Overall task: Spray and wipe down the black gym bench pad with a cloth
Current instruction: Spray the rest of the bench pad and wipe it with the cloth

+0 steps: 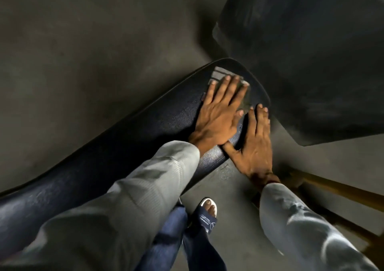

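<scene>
The black gym bench pad [128,146] runs from the lower left up to the centre, its rounded far end near the middle of the view. A grey striped cloth [219,73] lies flat on that far end. My left hand [220,112] presses palm-down on the cloth with fingers spread, covering most of it. My right hand [254,144] lies flat along the pad's right edge, with its thumb on the pad's top and nothing in it. No spray bottle is in view.
A large dark pad or mat [311,62] fills the upper right, close to the bench's far end. Grey concrete floor [83,52] lies to the left. A yellowish frame bar [342,191] crosses the lower right. My sandalled foot [208,212] stands beside the bench.
</scene>
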Demonstrator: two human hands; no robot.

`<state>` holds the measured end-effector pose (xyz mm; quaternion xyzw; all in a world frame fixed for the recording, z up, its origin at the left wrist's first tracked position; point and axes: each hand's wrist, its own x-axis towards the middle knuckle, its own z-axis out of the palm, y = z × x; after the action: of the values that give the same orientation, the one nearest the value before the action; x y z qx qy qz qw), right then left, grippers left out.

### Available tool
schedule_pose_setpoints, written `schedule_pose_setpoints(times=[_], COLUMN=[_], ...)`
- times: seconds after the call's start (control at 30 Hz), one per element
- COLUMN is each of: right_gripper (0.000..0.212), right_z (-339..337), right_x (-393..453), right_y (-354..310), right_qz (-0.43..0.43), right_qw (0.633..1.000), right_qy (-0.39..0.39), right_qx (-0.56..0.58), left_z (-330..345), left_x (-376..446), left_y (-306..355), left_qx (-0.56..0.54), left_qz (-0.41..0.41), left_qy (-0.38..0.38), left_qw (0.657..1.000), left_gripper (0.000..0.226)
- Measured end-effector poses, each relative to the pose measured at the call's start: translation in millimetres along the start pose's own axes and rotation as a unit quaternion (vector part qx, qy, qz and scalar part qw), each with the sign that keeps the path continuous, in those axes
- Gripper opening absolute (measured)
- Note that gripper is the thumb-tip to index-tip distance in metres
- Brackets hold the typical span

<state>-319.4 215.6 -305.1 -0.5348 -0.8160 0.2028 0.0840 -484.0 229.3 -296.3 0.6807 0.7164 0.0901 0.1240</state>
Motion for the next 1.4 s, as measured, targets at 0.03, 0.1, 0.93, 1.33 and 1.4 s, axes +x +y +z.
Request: schedule_pose_setpoints(times=[0.03, 0.1, 0.93, 1.33, 1.4], right_gripper=[0.118, 0.109, 0.063, 0.063, 0.062], right_z=[-1, -8, 12, 15, 12], right_x=[1, 2, 55, 7, 30], right_y=[-1, -3, -88, -89, -81], right_qz=[0.002, 0.02, -0.096, 0.071, -0.02], right_qw=[1.0, 0.998, 0.99, 0.992, 0.994], right_qy=[0.0, 0.004, -0.006, 0.034, 0.01], right_qx=[0.012, 0.058, -0.103, -0.102, -0.106], left_z=[2, 2, 0, -4, -4], left_x=[0, 1, -43, -45, -45], left_y=[-8, -21, -74, -74, -75], left_qx=[-0.002, -0.008, -0.014, -0.035, -0.043], left_qz=[0.049, 0.079, -0.071, -0.071, -0.064], left_qy=[-0.002, -0.005, 0.083, 0.078, 0.078], left_qw=[0.999, 0.997, 0.994, 0.994, 0.994], left_gripper=[0.072, 0.072, 0.059, 0.059, 0.059])
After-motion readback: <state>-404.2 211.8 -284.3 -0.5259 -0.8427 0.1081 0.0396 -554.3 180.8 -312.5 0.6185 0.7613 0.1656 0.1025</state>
